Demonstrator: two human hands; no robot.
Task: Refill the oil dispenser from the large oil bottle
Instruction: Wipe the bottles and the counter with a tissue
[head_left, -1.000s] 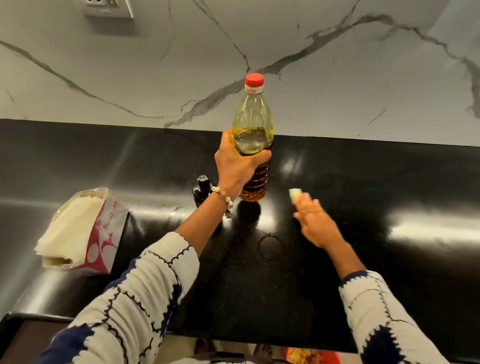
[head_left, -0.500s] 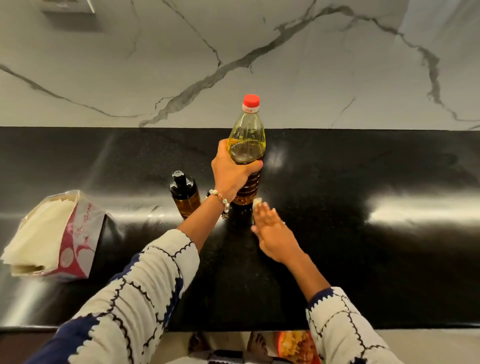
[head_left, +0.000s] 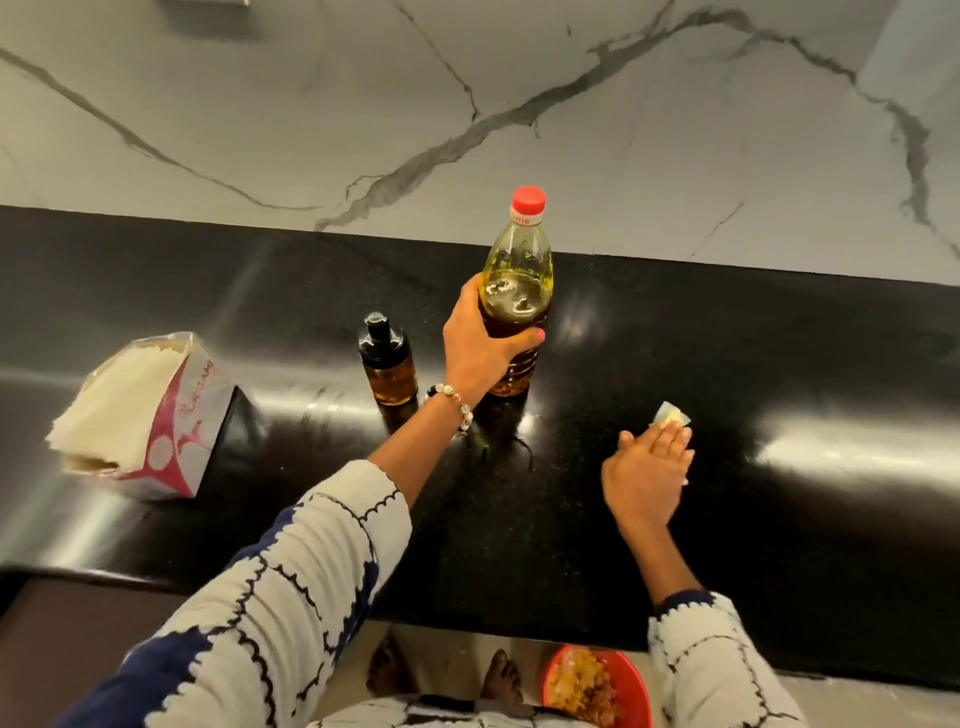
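Oil bottle (head_left: 517, 291), red cap (head_left: 528, 200) on, stands upright on the black bench (head_left: 779, 364), toward the far edge near the marble wall. Left hand (head_left: 485, 345) wraps its fingers round the bottle's middle. Oil dispenser (head_left: 387, 361), dark cap fitted, stands just left of the bottle, apart from it, amber oil low in its body.

Right hand (head_left: 649, 467) lies flat, fingers straight, pressing a small pale wad (head_left: 670, 415) onto the bench, right of the bottle. Half a second ago this hand was right at the bottle's base; a second ago it was out to the right again. So: back-and-forth wiping, hand now swung away from the bottle. Bottle and dispenser have stayed put.

Judgement: both caps closed, so pouring looks done; this is cleanup of spilled oil. A faint ring mark (head_left: 501, 452) shows on the bench near the bottle's base, nearer side.

Tissue pack (head_left: 156, 415) lies far left on the bench.
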